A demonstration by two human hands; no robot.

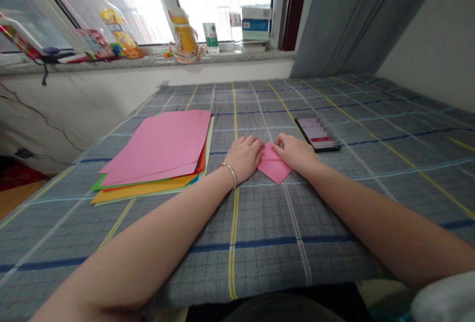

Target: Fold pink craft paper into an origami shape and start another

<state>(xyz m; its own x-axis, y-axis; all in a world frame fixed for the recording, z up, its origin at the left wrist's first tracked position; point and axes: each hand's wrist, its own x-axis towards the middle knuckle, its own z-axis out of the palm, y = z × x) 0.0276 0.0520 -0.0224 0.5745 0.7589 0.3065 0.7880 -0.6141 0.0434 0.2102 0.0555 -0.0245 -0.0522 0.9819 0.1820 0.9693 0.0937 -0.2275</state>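
Folded pink paper piece (276, 169) lies on the grey plaid cloth (267, 223) between the two hands, a fold line running across it and one corner pointing toward the body. Left hand (244, 158): fingers bent and close together, fingertips on the paper's left side; whether they grip or only press, cannot tell. Right hand (297, 153): partly curled, thumb and forefinger drawn together, pinching the paper's upper right edge. Silver-coloured metal bracelet (230, 174) around left wrist. Left of the left hand: loose stack of coloured paper sheets (159, 146), pink uppermost, green, orange and yellow edges showing. Just beyond the right hand: black-edged smartphone (318, 134), screen lit, partly pixelated. Well beyond both hands: speckled stone windowsill (148, 62) bearing bottles.
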